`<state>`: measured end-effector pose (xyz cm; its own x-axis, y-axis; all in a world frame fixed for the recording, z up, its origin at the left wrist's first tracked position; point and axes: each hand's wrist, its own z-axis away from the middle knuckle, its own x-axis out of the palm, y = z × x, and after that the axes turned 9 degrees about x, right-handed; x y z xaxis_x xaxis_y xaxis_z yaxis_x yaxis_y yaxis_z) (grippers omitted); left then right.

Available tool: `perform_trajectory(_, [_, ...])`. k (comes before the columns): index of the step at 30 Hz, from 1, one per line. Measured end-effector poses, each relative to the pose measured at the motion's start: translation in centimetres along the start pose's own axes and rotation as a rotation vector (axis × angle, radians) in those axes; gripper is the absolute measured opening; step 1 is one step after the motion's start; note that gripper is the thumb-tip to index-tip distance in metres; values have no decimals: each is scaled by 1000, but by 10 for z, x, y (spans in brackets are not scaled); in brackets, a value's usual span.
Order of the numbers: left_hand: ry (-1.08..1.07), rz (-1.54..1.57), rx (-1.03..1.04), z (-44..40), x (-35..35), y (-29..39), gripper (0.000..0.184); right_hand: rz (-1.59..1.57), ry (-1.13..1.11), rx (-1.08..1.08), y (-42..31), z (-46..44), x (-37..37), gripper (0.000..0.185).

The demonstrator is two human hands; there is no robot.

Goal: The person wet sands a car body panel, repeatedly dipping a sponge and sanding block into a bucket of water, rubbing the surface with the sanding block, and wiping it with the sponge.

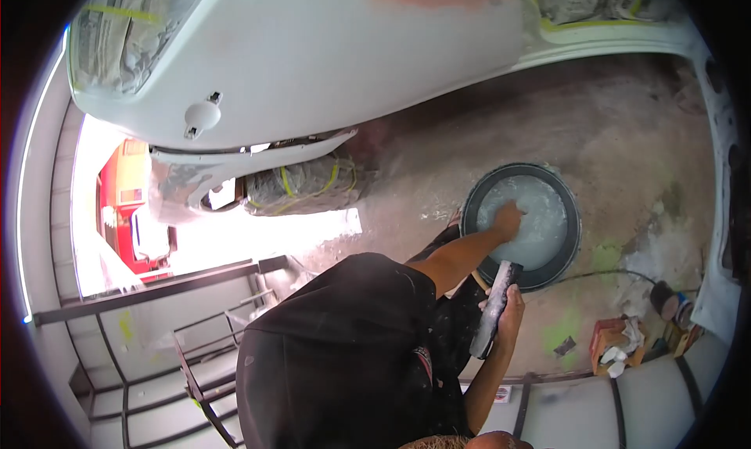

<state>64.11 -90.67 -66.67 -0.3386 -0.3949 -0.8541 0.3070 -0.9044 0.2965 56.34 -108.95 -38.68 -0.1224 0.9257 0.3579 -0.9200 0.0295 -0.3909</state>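
A dark round bucket point(577, 228) of cloudy, pale water point(532, 242) stands on the floor in front of me. My left hand point(508, 220) reaches over its rim, down at the water, with the fingers bent together. Whatever those fingers hold, if anything, cannot be made out. Beside the bucket's near edge, my right hand point(510, 314) grips a long sanding block point(494, 308), dark with a whitish, dusty face. The block is tilted, one end close to the rim.
Above spreads a pale car body panel point(352, 66) with a door handle recess point(203, 116) and masked windows. A wheel wrapped in plastic point(301, 187) shows at left. A hose point(598, 274) runs along the floor. A cardboard box point(618, 346) and a metal frame stand point(211, 355) are nearby.
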Motion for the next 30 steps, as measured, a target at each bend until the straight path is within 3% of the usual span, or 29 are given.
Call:
perform_trajectory(1, [-169,-70,60,7,9,0,31,-17,-24,2,2,-2,-1,40])
perform_trajectory(5, [-332,-1,66,28,18,6,26,-185,-62,157,5,-10,-6,51])
perform_trajectory(7, [-502,34,74,36,-40,24,27,-191,-123,155,9,-18,-18,50])
perform_trajectory(9, [-624,8,293,31,-55,26,30,-208,-193,114,11,-23,-24,51])
perform_trajectory(11, [-644,140,221,41,-101,27,38,-191,-197,163,15,-35,-42,52])
perform_trajectory(14, [-251,420,349,79,-168,10,47,-210,-221,255,7,-35,-44,54])
perform_trajectory(17, [173,562,311,135,-244,-19,55,-100,-200,213,2,-31,-45,54])
perform_trajectory(19, [342,636,251,175,-287,-50,56,-30,-224,233,-2,-38,-56,52])
perform_trajectory(22, [477,768,71,256,-360,-105,56,37,-58,123,-18,-6,-12,55])
perform_trajectory(26, [843,687,-85,373,-403,-219,46,56,55,-8,-16,-6,15,60])
perform_trajectory(27, [945,713,-133,402,-414,-251,42,63,93,-127,-15,15,59,62])
perform_trajectory(30, [1361,684,-196,495,-456,-364,33,31,67,-180,9,0,119,65])
